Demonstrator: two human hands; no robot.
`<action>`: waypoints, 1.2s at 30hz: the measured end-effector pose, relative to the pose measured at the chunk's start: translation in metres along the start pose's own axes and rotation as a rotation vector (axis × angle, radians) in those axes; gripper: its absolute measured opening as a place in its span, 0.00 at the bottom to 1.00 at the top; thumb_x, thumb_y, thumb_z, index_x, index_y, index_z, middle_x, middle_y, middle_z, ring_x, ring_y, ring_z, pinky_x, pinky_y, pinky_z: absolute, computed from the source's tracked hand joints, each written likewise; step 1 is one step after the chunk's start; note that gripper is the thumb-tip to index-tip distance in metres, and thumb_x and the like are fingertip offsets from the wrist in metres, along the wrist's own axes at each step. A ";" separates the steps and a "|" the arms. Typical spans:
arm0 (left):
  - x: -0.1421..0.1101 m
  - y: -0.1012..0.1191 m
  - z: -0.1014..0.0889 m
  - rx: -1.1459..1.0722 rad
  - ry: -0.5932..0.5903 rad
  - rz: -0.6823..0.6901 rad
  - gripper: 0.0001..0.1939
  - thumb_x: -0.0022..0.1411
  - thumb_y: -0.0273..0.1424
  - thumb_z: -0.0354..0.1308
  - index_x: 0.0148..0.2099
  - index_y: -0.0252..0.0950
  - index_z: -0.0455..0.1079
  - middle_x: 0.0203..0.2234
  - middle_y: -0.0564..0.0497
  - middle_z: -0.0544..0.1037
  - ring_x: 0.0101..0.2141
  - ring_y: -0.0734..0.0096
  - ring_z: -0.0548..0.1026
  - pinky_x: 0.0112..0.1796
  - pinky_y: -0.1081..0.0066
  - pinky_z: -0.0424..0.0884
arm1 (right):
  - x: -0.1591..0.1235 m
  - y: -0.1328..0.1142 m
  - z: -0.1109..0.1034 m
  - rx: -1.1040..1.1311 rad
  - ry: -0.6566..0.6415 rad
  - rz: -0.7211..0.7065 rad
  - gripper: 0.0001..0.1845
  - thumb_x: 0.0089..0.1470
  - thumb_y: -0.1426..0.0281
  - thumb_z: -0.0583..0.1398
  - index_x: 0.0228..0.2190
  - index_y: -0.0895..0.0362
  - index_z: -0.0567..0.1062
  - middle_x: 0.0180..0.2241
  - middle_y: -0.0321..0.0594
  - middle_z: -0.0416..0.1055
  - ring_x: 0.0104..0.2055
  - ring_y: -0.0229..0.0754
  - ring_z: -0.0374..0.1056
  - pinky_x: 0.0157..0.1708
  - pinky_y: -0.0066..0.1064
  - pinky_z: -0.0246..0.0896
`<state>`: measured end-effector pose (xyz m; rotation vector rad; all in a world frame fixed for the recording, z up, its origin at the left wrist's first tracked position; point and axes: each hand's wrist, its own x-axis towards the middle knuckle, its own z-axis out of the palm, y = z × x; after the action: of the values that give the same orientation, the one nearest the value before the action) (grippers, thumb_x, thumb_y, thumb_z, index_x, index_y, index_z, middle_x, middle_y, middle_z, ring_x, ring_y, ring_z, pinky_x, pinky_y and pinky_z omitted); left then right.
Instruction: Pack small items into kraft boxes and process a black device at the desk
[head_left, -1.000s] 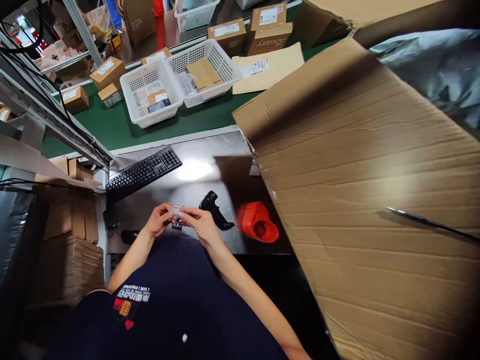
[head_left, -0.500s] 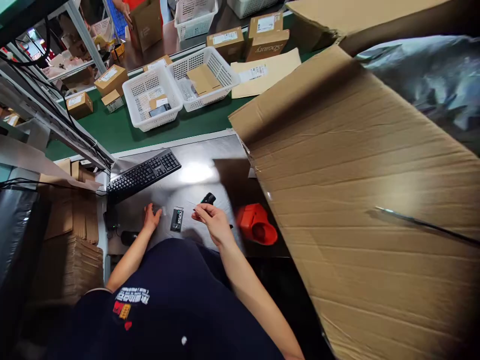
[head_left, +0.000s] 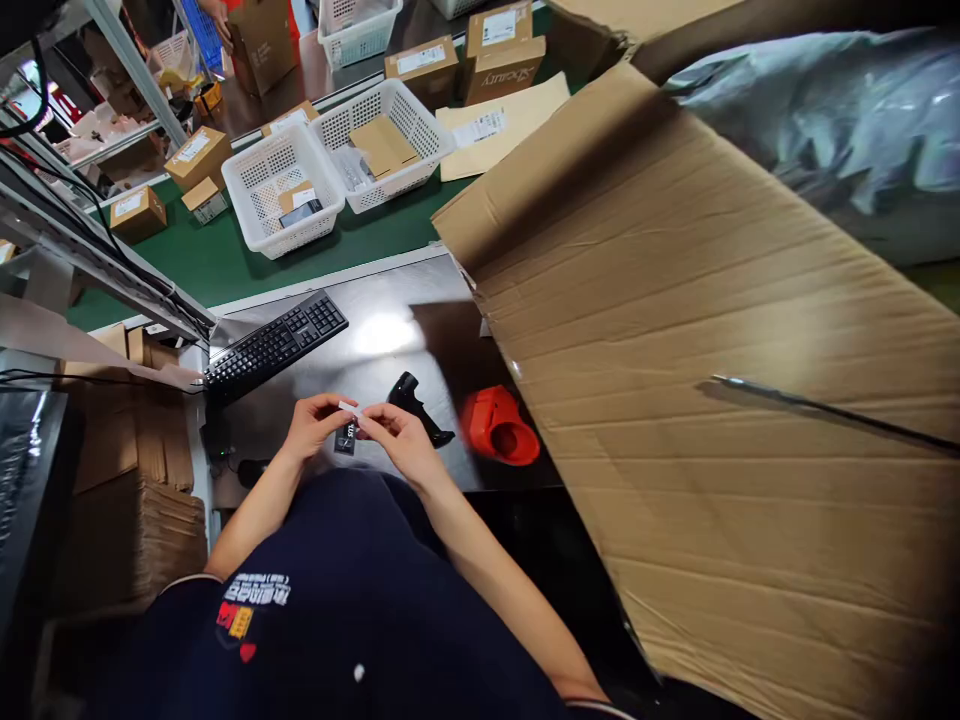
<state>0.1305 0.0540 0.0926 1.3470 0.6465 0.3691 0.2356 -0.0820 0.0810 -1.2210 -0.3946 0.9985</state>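
Watching through the head camera, I have both bare hands brought together low in the view, above a metal tabletop [head_left: 382,290]. My left hand [head_left: 309,428] is narrowed to a pinch, thumb and fingers on a small white strip [head_left: 349,408]. My right hand [head_left: 403,435] is narrowed the same way at the strip's other end, its fingertips close to the left ones. What the strip is made of, I cannot tell at this size. Just beneath the fingers lies a small black packet [head_left: 345,440] with white lettering, partly covered by the right hand.

Right beside that hand I see a black barcode scanner [head_left: 421,412] lying on its side, and past it an orange-red holder [head_left: 501,427] with a round hollow. A black keyboard [head_left: 277,345] sits at an angle beyond the left hand. To the right, a large cardboard flap [head_left: 712,300] slants across, a thin dark rod [head_left: 825,408] over it. Farther off, two white perforated baskets [head_left: 271,247] stand side by side on a green surface [head_left: 247,280], small items inside each. At the top left, a co-worker's hand [head_left: 221,22] touches a brown box [head_left: 260,48].
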 end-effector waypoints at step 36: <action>-0.043 -0.001 -0.002 0.700 0.192 0.503 0.11 0.67 0.36 0.61 0.47 0.45 0.83 0.42 0.45 0.85 0.42 0.59 0.83 0.46 0.58 0.80 | -0.009 -0.014 0.016 -0.198 0.024 -0.093 0.17 0.49 0.54 0.71 0.32 0.54 0.84 0.33 0.43 0.83 0.35 0.47 0.78 0.40 0.39 0.76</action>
<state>0.0958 0.0296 0.1009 2.1743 0.6127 0.7248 0.2253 -0.0796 0.1014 -1.3784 -0.5360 0.8798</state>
